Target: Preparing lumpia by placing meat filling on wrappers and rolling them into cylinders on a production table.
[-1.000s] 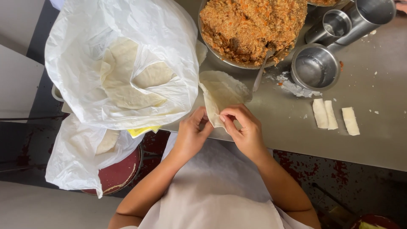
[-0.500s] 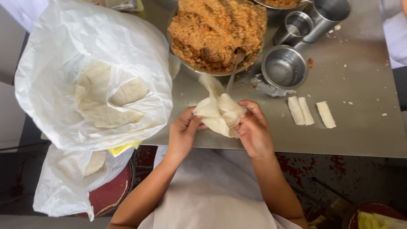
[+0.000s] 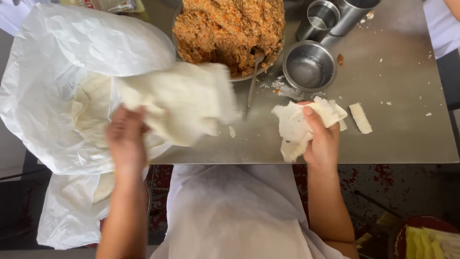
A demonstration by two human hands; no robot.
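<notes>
Nearest us, left of centre in the frame, our left hand [image 3: 125,139] grips a stack of thin dough sheets [image 3: 184,103], which fans up and to the right from it, blurred, over the table [image 3: 402,139] edge. At centre right our right hand [image 3: 322,139] curls around a crumpled sheet [image 3: 293,127], thumb on top. The spoon [image 3: 251,84] lies between both hands, pointing up into the bowl of filling [image 3: 225,29] beyond, about equally near either.
</notes>
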